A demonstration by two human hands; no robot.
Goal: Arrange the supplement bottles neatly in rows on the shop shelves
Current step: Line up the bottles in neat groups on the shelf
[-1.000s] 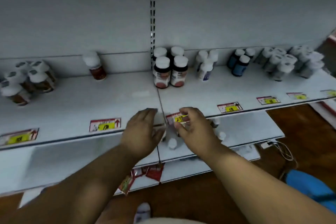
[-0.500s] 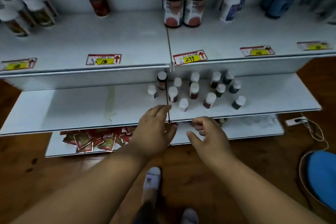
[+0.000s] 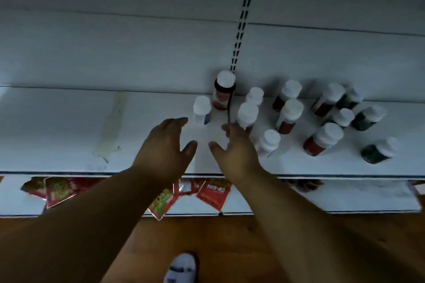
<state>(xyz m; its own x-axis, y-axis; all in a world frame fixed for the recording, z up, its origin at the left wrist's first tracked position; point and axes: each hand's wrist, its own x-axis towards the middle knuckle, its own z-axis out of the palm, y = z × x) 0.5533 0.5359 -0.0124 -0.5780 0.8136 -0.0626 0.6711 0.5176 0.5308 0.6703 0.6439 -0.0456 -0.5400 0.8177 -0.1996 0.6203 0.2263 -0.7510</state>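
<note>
Right hand point(image 3: 232, 149): fingertips overlap the base of the white bottle point(image 3: 247, 114) beside it; contact cannot be confirmed. Labels on all bottles too blurred to read. Dark green bottles point(image 3: 368, 119), well right of that white bottle, smeared; their count is uncertain. Red packets point(image 3: 212, 193) on the lower shelf point(image 3: 345, 197) partly covered by both forearms and the shelf edge above. White shoe point(image 3: 182, 267) cut off by the bottom frame edge.
</note>
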